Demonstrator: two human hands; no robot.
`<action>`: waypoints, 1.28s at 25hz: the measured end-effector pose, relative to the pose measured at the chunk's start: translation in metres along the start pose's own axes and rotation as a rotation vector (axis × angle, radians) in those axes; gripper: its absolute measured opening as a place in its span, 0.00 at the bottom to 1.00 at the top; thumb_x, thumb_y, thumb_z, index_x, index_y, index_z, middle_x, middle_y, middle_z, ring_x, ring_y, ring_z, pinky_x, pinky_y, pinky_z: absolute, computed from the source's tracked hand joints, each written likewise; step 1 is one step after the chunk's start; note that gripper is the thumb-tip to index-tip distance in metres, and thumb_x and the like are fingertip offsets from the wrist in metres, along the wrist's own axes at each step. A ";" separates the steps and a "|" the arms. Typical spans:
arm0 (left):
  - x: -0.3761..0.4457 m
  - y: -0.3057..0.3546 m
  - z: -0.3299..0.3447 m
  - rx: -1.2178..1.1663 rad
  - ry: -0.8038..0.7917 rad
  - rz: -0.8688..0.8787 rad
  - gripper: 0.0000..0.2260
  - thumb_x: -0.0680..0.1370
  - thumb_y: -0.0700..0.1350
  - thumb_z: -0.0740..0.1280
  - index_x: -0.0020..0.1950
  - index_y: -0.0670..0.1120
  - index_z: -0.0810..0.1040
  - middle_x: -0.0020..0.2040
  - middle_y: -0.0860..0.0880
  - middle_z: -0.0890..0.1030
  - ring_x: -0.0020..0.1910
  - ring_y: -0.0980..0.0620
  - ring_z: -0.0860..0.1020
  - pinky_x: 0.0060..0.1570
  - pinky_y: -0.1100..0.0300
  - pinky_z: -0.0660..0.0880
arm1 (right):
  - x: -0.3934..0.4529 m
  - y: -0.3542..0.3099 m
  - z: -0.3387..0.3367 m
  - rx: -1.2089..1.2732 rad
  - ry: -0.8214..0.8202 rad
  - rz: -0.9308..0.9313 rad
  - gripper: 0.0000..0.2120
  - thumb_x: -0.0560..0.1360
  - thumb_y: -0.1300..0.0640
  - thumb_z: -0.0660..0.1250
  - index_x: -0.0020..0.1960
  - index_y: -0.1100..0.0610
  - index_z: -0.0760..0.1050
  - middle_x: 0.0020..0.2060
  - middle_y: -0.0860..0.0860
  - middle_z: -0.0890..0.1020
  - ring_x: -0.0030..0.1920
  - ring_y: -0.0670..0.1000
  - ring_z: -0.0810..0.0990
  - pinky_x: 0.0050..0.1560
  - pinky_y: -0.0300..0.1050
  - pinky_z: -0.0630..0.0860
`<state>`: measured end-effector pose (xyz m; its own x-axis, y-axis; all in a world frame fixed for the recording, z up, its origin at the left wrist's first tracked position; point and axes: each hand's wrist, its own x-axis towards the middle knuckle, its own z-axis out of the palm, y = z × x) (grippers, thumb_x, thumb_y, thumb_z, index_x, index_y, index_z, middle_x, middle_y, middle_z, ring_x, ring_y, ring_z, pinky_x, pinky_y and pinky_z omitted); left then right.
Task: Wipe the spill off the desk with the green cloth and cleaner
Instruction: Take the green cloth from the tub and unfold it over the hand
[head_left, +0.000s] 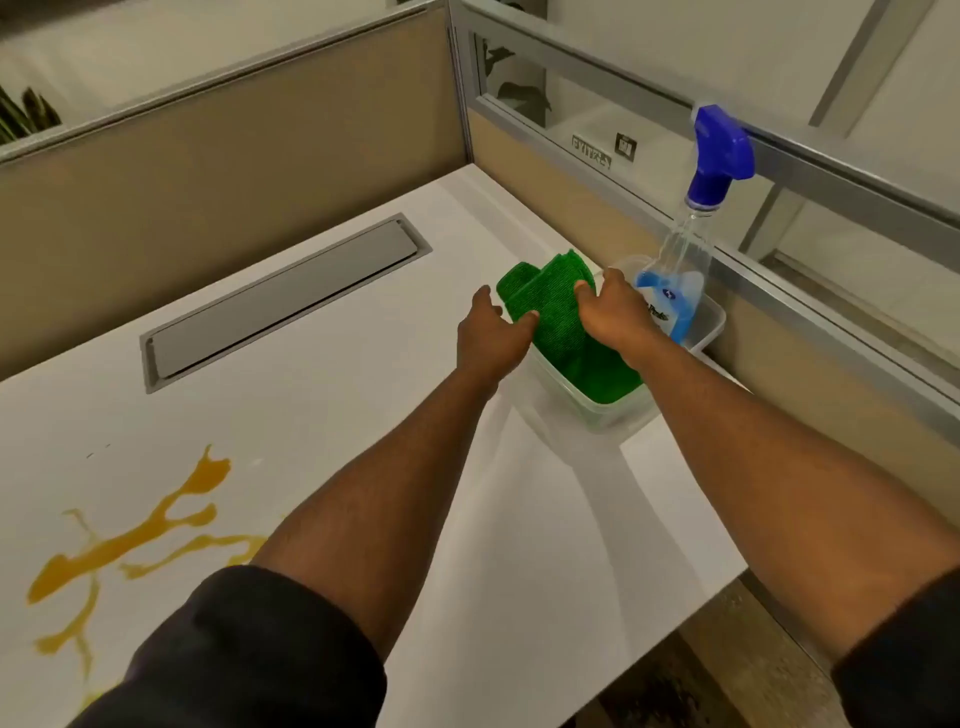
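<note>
A folded green cloth lies partly in a clear plastic tub at the desk's right side. My left hand grips the cloth's left edge, thumb on top. My right hand holds its right side, fingers curled over the fabric. A clear spray bottle of blue cleaner with a blue trigger head stands upright in the same tub, just behind my right hand. An orange-yellow spill spreads in branching streaks over the white desk at the near left.
A grey cable hatch is set flush in the desk behind the spill. Beige partition walls with metal-framed glass close off the back and right. The desk's front edge runs at lower right, above the floor.
</note>
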<state>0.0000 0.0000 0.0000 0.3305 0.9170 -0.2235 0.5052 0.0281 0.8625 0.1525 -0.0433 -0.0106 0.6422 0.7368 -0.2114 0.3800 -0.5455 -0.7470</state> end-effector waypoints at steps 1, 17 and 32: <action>0.004 0.004 0.003 0.007 0.022 0.020 0.35 0.75 0.51 0.71 0.77 0.45 0.59 0.67 0.44 0.75 0.64 0.46 0.75 0.60 0.56 0.71 | 0.005 -0.001 0.000 0.028 -0.020 0.039 0.30 0.80 0.43 0.56 0.74 0.60 0.59 0.69 0.60 0.71 0.68 0.62 0.70 0.62 0.54 0.69; -0.010 0.048 -0.039 -0.872 -0.032 0.144 0.26 0.75 0.27 0.63 0.68 0.49 0.70 0.50 0.49 0.84 0.52 0.51 0.82 0.51 0.51 0.79 | -0.050 -0.025 -0.048 0.753 -0.280 -0.216 0.12 0.79 0.42 0.60 0.50 0.43 0.81 0.50 0.48 0.86 0.56 0.50 0.82 0.58 0.50 0.78; -0.119 0.045 -0.120 -1.094 -0.244 0.010 0.29 0.77 0.64 0.60 0.58 0.40 0.81 0.50 0.40 0.84 0.47 0.42 0.83 0.49 0.45 0.80 | -0.149 -0.123 -0.019 0.937 -0.262 -0.379 0.08 0.79 0.57 0.64 0.49 0.58 0.81 0.45 0.60 0.85 0.45 0.57 0.84 0.46 0.55 0.83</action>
<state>-0.1121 -0.0599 0.1194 0.5384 0.8201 -0.1940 -0.4316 0.4661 0.7723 0.0223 -0.0935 0.1246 0.3821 0.9195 0.0923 -0.2140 0.1852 -0.9591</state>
